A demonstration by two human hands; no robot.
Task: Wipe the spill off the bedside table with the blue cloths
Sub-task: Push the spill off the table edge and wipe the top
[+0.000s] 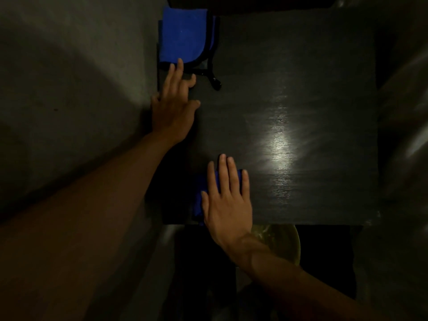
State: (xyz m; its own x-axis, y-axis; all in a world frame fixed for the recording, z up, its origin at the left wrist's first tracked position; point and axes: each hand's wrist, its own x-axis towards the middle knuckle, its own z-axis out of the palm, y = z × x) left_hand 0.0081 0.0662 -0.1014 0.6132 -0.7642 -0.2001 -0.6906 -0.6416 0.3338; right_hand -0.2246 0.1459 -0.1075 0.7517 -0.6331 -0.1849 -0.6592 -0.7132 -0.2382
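A dark bedside table (301, 89) fills the middle of the view. A folded blue cloth (183, 35) with a black hem lies at its far left corner. My left hand (173, 105) lies on the table's left edge with straight fingers, the fingertips touching the near hem of that cloth. A second blue cloth (201, 200) lies near the front left edge, mostly covered by my right hand (227, 198), which presses flat on it with straight fingers. A shiny dark streak of liquid (214, 82) runs beside the far cloth. A wet sheen (275, 140) shows mid-table.
A yellowish round object (282, 242) sits below the table's front edge, partly behind my right wrist. Grey floor (69, 89) lies to the left of the table. Dim shapes stand at the right edge of the view.
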